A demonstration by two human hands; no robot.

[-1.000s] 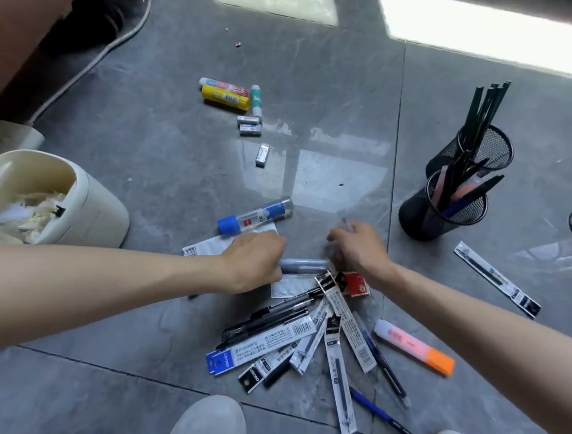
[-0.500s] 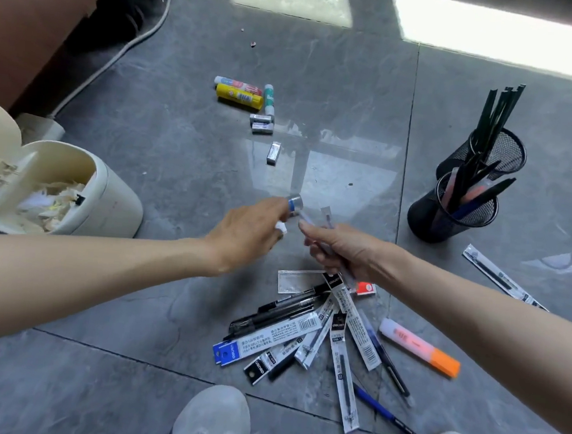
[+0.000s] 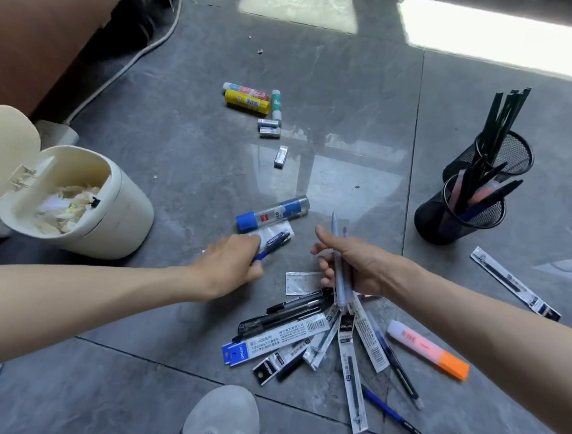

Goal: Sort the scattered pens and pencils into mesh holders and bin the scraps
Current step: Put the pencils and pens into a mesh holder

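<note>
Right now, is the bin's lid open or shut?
Open. The lid stands flipped back on its hinge, and paper scraps show inside the bin.

Your right hand point(image 3: 359, 267) grips a pale grey pen point(image 3: 340, 282) above the heap of refill packets point(image 3: 302, 338) on the floor point(image 3: 179, 160). Your left hand point(image 3: 233, 264) holds a blue pen point(image 3: 274, 241) beside the open cream bin point(image 3: 121, 210). Two black mesh holders point(image 3: 448, 226) stand on the right.

Glossy grey tiled floor point(image 3: 184, 181) reflects bright window light point(image 3: 497, 38); brown cabinet point(image 3: 43, 19) stands left.
</note>
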